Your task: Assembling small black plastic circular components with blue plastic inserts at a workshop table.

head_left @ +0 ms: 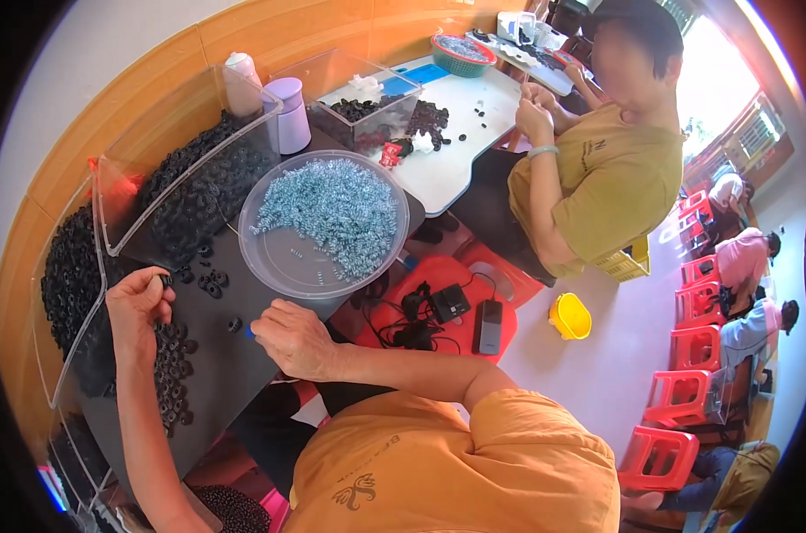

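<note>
Over the left part of the dark table (212, 351), my left hand (136, 311) pinches a small black plastic piece (166, 280) between thumb and fingers. To its right is my right hand (298, 339), fingers curled closed, with a speck of blue at the fingertips that I cannot make out. Loose black ring-shaped parts (170, 373) lie in a patch beside my left forearm, and one black part (234, 325) sits alone between the hands. Beyond my right hand stands a round clear tub (279, 277) holding many small pale-blue coil springs (341, 213).
Clear bins (110, 240) heaped with black parts line the table's wall side, near a lilac bottle (289, 115). A co-worker (598, 178) sits at the white table (452, 173). Red stools (678, 382), a yellow bucket (569, 317) and devices with cables (447, 305) are on the right.
</note>
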